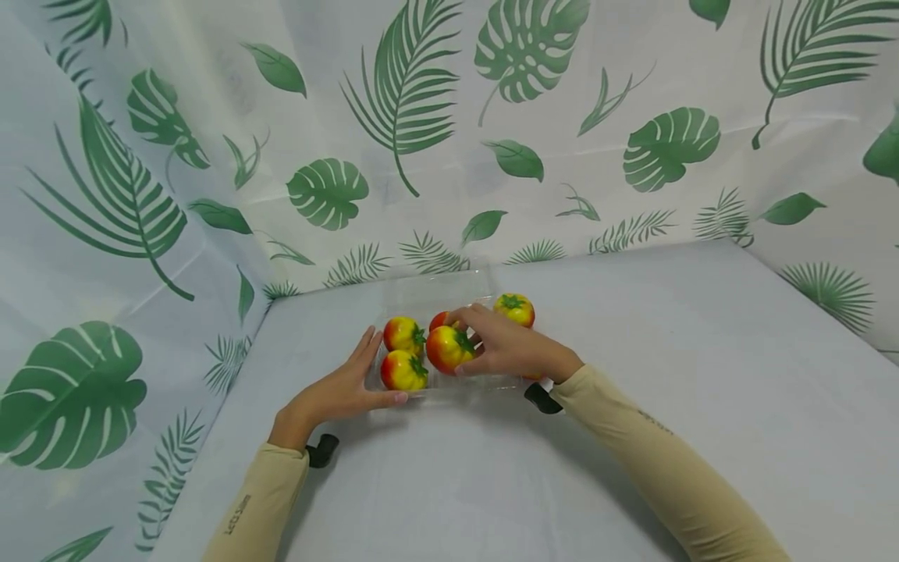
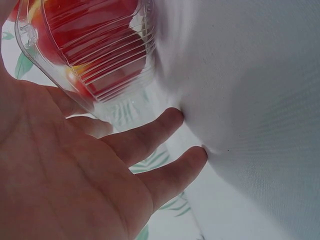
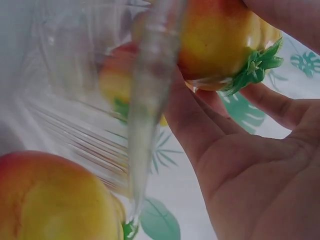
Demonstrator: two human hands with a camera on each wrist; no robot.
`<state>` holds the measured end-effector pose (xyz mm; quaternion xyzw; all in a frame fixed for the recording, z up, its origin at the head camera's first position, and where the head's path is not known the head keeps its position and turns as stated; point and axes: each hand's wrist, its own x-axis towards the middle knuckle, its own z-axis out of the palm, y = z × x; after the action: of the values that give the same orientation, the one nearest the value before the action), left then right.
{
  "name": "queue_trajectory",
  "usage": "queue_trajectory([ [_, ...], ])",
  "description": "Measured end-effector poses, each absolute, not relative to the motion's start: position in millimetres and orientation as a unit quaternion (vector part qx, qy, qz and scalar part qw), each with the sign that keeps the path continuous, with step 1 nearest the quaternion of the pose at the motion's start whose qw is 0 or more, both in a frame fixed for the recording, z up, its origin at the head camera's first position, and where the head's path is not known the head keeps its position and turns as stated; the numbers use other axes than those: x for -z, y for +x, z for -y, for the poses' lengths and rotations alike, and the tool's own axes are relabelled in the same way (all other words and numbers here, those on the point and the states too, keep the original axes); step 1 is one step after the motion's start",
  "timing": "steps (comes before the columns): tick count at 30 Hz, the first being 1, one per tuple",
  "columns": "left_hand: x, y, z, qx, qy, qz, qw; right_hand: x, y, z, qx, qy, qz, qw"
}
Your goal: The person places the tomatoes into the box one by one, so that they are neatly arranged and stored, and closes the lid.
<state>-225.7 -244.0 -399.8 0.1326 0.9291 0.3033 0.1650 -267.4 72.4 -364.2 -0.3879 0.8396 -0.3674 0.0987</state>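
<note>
In the head view a clear plastic box (image 1: 437, 289) with its lid raised at the back holds several red-yellow fruits with green leafy tops. My right hand (image 1: 509, 343) grips one fruit (image 1: 446, 350) between thumb and fingers over the box's middle; the right wrist view shows that fruit (image 3: 215, 40) in my fingers. My left hand (image 1: 344, 388) lies along the box's left end, fingers spread and thumb along the front edge, beside two fruits (image 1: 403, 370). The left wrist view shows my left hand (image 2: 85, 155) near the ribbed box wall (image 2: 110, 60), two fingertips on the table cloth.
A pale cloth covers the table (image 1: 449, 484). Behind and at the left hangs a white curtain (image 1: 435, 211) with green leaf prints. At the box's right end sits another fruit (image 1: 515, 309); one more is partly hidden under my right wrist.
</note>
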Motion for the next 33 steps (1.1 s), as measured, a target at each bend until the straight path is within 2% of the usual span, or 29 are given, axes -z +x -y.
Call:
queue_trajectory([
  [33,403,-228,245,-0.305,0.133,-0.929,0.163,375,-265,-65,0.330,-0.379,-0.855,0.125],
])
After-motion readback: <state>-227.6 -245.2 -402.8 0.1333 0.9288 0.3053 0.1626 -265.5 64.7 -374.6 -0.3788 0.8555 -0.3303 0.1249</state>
